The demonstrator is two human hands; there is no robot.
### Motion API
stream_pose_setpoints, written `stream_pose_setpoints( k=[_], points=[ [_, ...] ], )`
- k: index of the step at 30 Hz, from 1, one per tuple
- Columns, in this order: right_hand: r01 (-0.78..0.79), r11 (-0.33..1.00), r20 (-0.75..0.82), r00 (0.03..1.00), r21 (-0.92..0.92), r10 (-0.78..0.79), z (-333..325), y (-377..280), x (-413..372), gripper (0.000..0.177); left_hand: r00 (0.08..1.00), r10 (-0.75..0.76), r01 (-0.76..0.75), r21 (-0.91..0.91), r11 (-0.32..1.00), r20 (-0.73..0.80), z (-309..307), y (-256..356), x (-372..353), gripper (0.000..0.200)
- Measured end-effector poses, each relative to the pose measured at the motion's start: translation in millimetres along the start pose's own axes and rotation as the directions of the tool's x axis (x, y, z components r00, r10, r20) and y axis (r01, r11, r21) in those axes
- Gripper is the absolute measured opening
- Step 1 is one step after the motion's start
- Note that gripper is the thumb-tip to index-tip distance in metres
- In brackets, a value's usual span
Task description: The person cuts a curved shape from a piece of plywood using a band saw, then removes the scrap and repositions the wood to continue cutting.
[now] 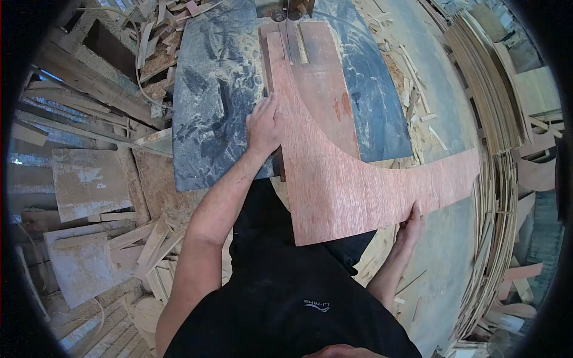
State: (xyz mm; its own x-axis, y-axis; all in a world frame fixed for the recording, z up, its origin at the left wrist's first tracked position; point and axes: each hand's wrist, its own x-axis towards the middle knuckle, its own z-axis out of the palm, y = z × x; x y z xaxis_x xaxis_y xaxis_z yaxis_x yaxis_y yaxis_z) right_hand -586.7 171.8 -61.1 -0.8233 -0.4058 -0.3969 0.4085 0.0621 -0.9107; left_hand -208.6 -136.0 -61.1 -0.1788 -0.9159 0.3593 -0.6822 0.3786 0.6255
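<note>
A large curved plywood piece (352,191), pinkish and L-shaped, lies partly over a saw table (206,89) dusted with sawdust. Its narrow upper end reaches the thin saw blade (287,36) at the top. My left hand (265,124) presses against the piece's left edge, fingers pointing up toward the blade. Near the lower right edge, my right hand (410,225) grips the plywood, thumb on top and fingers underneath. A flat brown board (334,89) lies on the table beneath the piece.
Tall stacks of thin wood strips (492,89) stand at the right. Offcuts (158,244) and sawdust cover the floor at the left. Wood scraps (412,89) lie beside the table's right edge. A wooden frame (89,71) stands at the upper left.
</note>
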Motion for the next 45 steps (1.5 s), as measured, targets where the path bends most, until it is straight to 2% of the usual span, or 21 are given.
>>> stream_pose_setpoints(
  k=[6, 9, 12, 18, 27, 36, 45],
  points=[
    [0.004, 1.000, -0.013, 1.000, -0.008, -0.004, 8.8, -3.9, -6.3, 0.038, 0.996, 0.045, -0.045, 0.001, 0.999, -0.079, 0.4, -0.6, 5.0, 0.042],
    [0.040, 0.999, -0.023, 0.999, -0.019, -0.040, 11.8, -3.9, -8.5, 0.037, 0.997, 0.037, -0.036, 0.012, 0.999, -0.075, 0.9, -0.9, 6.6, 0.042],
    [0.010, 1.000, -0.022, 1.000, -0.006, -0.010, 11.5, -4.2, -8.0, 0.037, 1.000, -0.004, 0.004, -0.005, 1.000, -0.010, 0.7, -2.7, 7.4, 0.050],
    [0.007, 1.000, -0.007, 1.000, -0.018, -0.007, 11.2, -1.8, -3.9, 0.037, 1.000, -0.019, 0.019, 0.000, 1.000, -0.012, 0.5, -1.8, 9.7, 0.049],
    [0.018, 0.999, -0.043, 0.999, -0.034, -0.019, 17.3, -4.0, -7.0, 0.037, 0.998, 0.027, -0.028, -0.008, 1.000, -0.057, -0.1, -2.8, 12.9, 0.043],
    [0.025, 0.999, -0.005, 1.000, -0.031, -0.025, 15.2, -2.4, -3.4, 0.037, 0.995, 0.051, -0.052, -0.015, 0.999, -0.088, 1.1, -4.9, 13.4, 0.042],
    [-0.009, 1.000, 0.006, 1.000, 0.009, 0.009, 1.2, -4.8, 0.0, 0.038, 0.996, 0.079, -0.078, 0.033, 0.996, -0.031, -4.4, 0.6, -2.5, 0.044]
  ],
)
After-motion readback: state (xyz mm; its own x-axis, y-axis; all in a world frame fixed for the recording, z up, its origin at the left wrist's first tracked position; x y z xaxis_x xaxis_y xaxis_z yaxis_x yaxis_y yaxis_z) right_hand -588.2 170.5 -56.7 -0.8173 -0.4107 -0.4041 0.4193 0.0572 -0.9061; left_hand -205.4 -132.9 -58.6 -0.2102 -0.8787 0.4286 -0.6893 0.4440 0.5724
